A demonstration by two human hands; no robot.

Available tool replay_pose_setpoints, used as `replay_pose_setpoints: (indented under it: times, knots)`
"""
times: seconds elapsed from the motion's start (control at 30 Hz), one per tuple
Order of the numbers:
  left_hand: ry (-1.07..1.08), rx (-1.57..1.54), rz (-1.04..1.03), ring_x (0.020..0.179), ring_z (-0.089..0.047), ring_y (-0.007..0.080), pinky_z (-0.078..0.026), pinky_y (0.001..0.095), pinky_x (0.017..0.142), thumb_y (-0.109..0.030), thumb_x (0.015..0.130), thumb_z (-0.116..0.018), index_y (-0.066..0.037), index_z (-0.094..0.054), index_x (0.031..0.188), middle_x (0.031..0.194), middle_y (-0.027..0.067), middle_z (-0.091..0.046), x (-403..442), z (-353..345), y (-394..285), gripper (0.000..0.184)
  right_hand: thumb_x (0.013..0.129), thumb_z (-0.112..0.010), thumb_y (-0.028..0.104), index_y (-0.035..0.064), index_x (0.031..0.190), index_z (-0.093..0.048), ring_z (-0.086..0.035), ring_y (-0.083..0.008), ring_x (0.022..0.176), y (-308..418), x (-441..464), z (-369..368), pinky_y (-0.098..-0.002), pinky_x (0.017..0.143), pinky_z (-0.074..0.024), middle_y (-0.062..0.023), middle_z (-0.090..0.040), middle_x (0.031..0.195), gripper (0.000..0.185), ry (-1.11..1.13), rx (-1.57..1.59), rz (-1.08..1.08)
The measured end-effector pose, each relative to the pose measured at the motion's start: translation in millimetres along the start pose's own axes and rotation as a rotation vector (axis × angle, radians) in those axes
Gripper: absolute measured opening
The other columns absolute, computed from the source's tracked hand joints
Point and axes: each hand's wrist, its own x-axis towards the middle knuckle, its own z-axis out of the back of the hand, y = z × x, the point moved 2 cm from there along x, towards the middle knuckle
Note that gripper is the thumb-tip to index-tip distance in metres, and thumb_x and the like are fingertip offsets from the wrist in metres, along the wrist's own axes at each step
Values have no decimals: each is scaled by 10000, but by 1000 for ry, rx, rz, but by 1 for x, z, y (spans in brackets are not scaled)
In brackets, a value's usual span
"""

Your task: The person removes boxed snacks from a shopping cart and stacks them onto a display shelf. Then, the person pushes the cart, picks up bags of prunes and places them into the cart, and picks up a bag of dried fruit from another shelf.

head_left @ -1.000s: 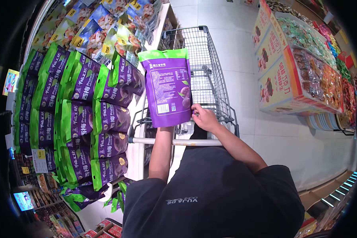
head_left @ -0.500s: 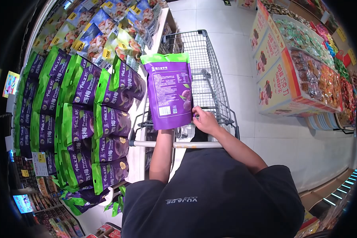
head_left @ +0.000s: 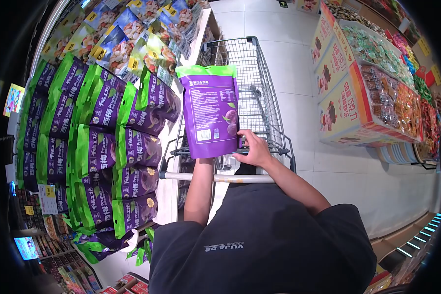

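We are holding our bare left forearm [head_left: 199, 193] nearly straight forward, over the pale, round push bar [head_left: 250, 179] of a dark grey wire shopping cart [head_left: 271, 98]. Our left hand is staying out of sight behind an upright purple plastic pouch with a green top [head_left: 201, 115], so we cannot tell how its fingers are gripping. The pouch is hanging above the cart's left side, its printed back facing us. Our right arm is slanting inward, and our right hand [head_left: 255, 151] is hovering by the pouch's lower right edge, thumb and forefinger standing well apart, gripping nothing; whether a fingertip is touching the pouch, we cannot tell.
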Motion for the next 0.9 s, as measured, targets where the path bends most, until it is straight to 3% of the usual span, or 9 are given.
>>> replay_pose_setpoints:
  times: [0.07, 0.2, 0.3, 0.37, 0.47, 0.77, 0.9]
  knots:
    - [4, 3, 2, 892, -624, 179, -550, 276, 739, -235, 971, -481, -16, -522, 1188, 1053, 101, -610, 4, 1, 1, 312, 638, -789, 422, 89, 1158, -504, -599, -205, 699, 2, 0, 1, -332, 630, -499, -85, -602, 950, 681, -21, -9, 29]
    - [9, 9, 6, 896, -623, 181, -550, 277, 742, -238, 971, -482, -17, -521, 1192, 1056, 102, -609, 4, 6, 1, 316, 636, -795, 460, 88, 1174, -498, -584, -199, 682, -3, 2, -3, -334, 621, -495, -75, -586, 925, 718, 33, -30, -61]
    - [12, 11, 8, 899, -623, 183, -550, 279, 744, -241, 971, -482, -17, -520, 1194, 1059, 103, -608, 4, 8, 3, 319, 661, -792, 405, 82, 1180, -495, -572, -194, 666, -2, 2, -1, -337, 619, -493, -68, -577, 919, 680, 54, 3, -60]
    - [13, 13, 8, 902, -623, 184, -550, 280, 746, -242, 971, -482, -17, -519, 1196, 1061, 103, -608, 5, 11, 3, 321, 685, -777, 295, 81, 1185, -495, -574, -186, 667, -3, 1, -2, -334, 620, -495, -64, -574, 916, 613, 31, 25, -24]
    - [16, 14, 10, 905, -622, 185, -550, 281, 748, -245, 971, -482, -17, -519, 1198, 1063, 104, -607, 5, 14, 5, 324, 694, -738, 265, 106, 1197, -488, -608, -248, 690, -7, 1, -3, -378, 615, -505, -86, -576, 1014, 584, 75, 56, -54]
    - [25, 12, 10, 915, -621, 190, -550, 285, 755, -252, 971, -482, -18, -516, 1206, 1071, 106, -605, 11, 21, 9, 333, 692, -717, 195, 100, 1183, -486, -630, -299, 779, -5, 2, -3, -400, 664, -526, -102, -584, 1035, 550, 47, 10, -21]
    - [24, 10, 7, 919, -621, 192, -550, 287, 759, -255, 971, -482, -19, -515, 1209, 1075, 107, -604, 11, 28, 9, 337, 687, -720, 177, 103, 1179, -509, -622, -215, 699, -7, 1, -6, -352, 632, -518, -80, -607, 1016, 541, -20, -2, 26]
